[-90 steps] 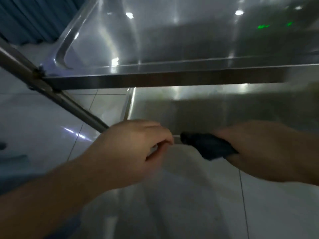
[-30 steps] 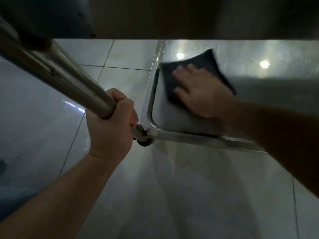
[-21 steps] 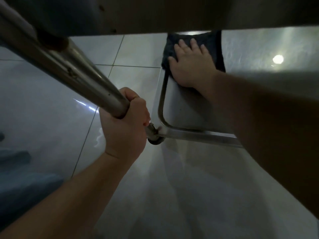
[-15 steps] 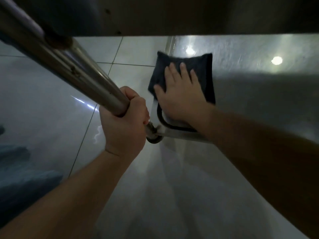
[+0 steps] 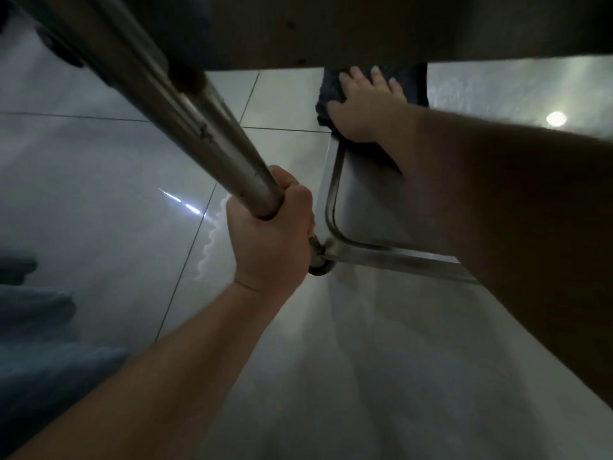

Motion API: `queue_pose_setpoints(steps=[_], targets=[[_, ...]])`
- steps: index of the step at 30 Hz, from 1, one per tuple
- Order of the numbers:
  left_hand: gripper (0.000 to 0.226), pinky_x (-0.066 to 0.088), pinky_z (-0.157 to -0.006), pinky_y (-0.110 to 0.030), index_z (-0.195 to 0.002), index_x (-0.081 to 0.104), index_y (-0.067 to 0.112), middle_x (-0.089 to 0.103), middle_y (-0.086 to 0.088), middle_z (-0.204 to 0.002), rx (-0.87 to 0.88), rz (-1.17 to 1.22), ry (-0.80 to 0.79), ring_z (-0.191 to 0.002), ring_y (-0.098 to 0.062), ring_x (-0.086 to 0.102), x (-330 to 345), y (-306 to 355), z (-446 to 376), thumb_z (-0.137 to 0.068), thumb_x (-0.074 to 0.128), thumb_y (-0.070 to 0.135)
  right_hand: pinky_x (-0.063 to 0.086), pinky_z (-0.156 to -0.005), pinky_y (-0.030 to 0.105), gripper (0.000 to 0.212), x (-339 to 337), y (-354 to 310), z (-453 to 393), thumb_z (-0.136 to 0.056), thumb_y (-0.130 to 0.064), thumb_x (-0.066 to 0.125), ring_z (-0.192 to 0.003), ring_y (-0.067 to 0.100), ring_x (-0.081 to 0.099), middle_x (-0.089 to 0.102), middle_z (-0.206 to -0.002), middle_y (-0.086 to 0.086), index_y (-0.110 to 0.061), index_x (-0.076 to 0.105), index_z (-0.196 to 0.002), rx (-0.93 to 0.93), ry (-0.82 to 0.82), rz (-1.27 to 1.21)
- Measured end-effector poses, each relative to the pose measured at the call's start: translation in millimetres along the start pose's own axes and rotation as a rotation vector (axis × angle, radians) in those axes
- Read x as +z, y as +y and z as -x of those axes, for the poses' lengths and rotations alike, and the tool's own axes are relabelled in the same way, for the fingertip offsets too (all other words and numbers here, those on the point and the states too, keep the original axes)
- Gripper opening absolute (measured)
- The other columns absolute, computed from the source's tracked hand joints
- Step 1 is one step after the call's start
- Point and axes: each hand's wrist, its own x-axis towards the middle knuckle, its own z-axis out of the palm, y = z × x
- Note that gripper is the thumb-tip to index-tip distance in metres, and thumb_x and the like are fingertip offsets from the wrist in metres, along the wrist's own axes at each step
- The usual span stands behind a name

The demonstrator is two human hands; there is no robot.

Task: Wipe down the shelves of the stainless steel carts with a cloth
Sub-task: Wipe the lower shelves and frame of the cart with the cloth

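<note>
Under right grip (image 5: 365,107), cloth (image 5: 411,84), on shelf (image 5: 497,91)

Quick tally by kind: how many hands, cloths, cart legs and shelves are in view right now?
Hands: 2, left hand and right hand
Cloths: 1, dark cloth
Cart legs: 1, steel leg
Shelves: 2, lower shelf and upper shelf
Total: 6

beyond the right hand (image 5: 365,107), the far part of the dark cloth (image 5: 411,84) vanishes under the upper shelf (image 5: 365,28). below the left hand's (image 5: 270,240) grip, the cart leg (image 5: 185,104) is hidden; perhaps a caster (image 5: 320,265) there.
</note>
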Motion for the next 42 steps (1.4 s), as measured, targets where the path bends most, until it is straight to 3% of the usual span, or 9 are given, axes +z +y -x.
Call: queue_pose_setpoints(steps=[6,17,23,28,32,35,38,40,42], targets=[[0.023,0.041,-0.044,-0.026,-0.064,0.048,0.012,0.045,0.002,-0.048,0.046,-0.042,-0.014,-0.042,-0.014,0.043,-1.9,-0.5,1.6,-0.081,0.053,-0.003,0.005,-0.126,0.054,0.065,36.7,-22.0,77.7,-0.098,-0.052,0.024,-0.160,0.030,0.005,0.012,-0.174,0.000,-0.028,0.034,-0.159,-0.215,0.052,0.044],[0.017,0.048,-0.051,-0.031,-0.070,0.049,0.013,0.049,0.004,-0.051,0.019,-0.120,-0.002,-0.048,-0.016,0.048,-0.1,6.6,5.6,-0.082,0.052,0.001,-0.006,-0.126,0.043,0.064,70.3,-11.5,185.6,-0.109,-0.048,0.009,-0.160,0.023,-0.006,-0.003,-0.174,0.001,-0.022,0.002,-0.167,-0.299,0.003,0.048],[0.014,0.054,-0.068,-0.029,-0.068,0.055,0.022,0.058,0.004,-0.057,-0.025,-0.226,0.150,-0.063,-0.018,0.058,3.7,10.4,10.4,-0.079,0.056,0.013,-0.003,-0.127,0.039,0.072,59.6,37.6,229.3,-0.103,-0.060,0.010,-0.160,0.016,0.000,0.009,-0.174,-0.005,-0.026,0.015,-0.166,-0.351,0.007,0.069],[0.005,0.049,-0.065,-0.018,-0.079,0.060,0.029,0.058,0.015,-0.068,-0.156,-0.333,0.271,-0.064,0.001,0.057,6.1,14.0,16.7,-0.078,0.062,0.034,0.000,-0.126,0.039,0.075,44.6,97.7,257.3,-0.102,-0.069,0.028,-0.160,0.016,0.005,0.012,-0.173,-0.008,-0.030,0.017,-0.165,-0.410,0.005,0.171],[0.036,0.047,-0.078,-0.025,-0.104,0.059,0.038,0.062,0.015,-0.098,-0.299,-0.391,0.294,-0.092,-0.003,0.061,4.8,9.5,37.6,-0.075,0.073,0.056,-0.003,-0.125,0.036,0.070,41.5,134.5,272.6,-0.106,-0.058,0.038,-0.160,0.016,0.000,0.007,-0.174,-0.009,-0.031,0.013,-0.166,-0.405,0.001,0.217],[0.067,0.047,-0.079,-0.038,-0.122,0.065,0.016,0.059,-0.005,-0.108,-0.535,-0.558,0.294,-0.094,-0.022,0.057,3.6,-6.9,72.6,-0.071,0.077,0.057,-0.004,-0.126,0.035,0.069,39.5,152.5,284.0,-0.107,-0.055,0.036,-0.160,0.015,-0.003,0.003,-0.174,-0.009,-0.030,0.010,-0.166,-0.380,0.004,0.222],[0.036,0.050,-0.081,-0.040,-0.113,0.070,0.010,0.062,-0.009,-0.104,-0.828,-0.610,0.147,-0.092,-0.024,0.059,9.3,-21.3,105.5,-0.087,0.080,0.033,-0.005,-0.126,0.035,0.069,35.3,174.0,294.1,-0.107,-0.055,0.035,-0.160,0.014,-0.004,0.002,-0.174,-0.010,-0.030,0.009,-0.166,-0.358,0.005,0.212],[0.013,0.051,-0.075,-0.035,-0.099,0.071,0.012,0.067,-0.006,-0.095,-0.812,-0.577,-0.037,-0.083,-0.019,0.063,28.7,-20.6,114.5,-0.091,0.075,0.022,-0.003,-0.127,0.035,0.070,30.9,191.1,301.5,-0.106,-0.056,0.036,-0.160,0.012,-0.004,0.003,-0.173,-0.011,-0.031,0.010,-0.166,-0.351,0.012,0.214],[0.018,0.049,-0.071,-0.034,-0.086,0.070,0.015,0.068,-0.002,-0.082,-0.672,-0.656,-0.202,-0.076,-0.017,0.062,56.8,-13.9,112.6,-0.083,0.070,0.032,-0.003,-0.127,0.034,0.071,25.9,210.0,310.1,-0.106,-0.057,0.039,-0.160,0.011,-0.003,0.005,-0.173,-0.013,-0.032,0.012,-0.166,-0.339,0.018,0.215]])
